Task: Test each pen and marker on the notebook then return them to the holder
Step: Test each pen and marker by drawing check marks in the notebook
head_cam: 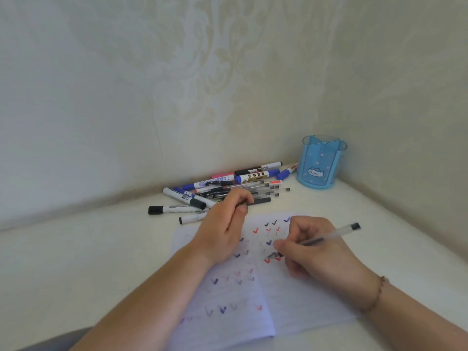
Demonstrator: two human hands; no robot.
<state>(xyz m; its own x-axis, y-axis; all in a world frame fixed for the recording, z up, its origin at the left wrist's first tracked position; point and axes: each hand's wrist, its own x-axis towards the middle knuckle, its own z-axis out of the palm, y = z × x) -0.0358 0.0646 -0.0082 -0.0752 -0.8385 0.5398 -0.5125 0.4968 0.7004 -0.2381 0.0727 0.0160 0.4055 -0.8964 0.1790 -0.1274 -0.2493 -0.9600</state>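
**Pen test on an open notebook**

A clear pen [326, 235] with a dark end cap lies pinched in the curled fingers of the right hand [311, 245]. Its tip meets the notebook [228, 295] at a dark scribble just below the fingertips, and its barrel slants up and to the right past the knuckles. The left hand [222, 224] rests on the page's upper left, fingers curled around a small dark object, probably a pen cap, though blur hides what it is.

The notebook lies open on the pale table [76, 262], its pages covered with rows of red, blue and black check marks.

Behind the left hand, a loose pile of pens and markers [228, 188] lies on the table, with blue, black and pink caps among them. To the right of the pile, in the corner by the wall, stands the blue holder [320, 165], upright, translucent, divided into compartments, with a cat figure on its front; nothing shows inside it.

The right wrist wears a bracelet [377, 292].
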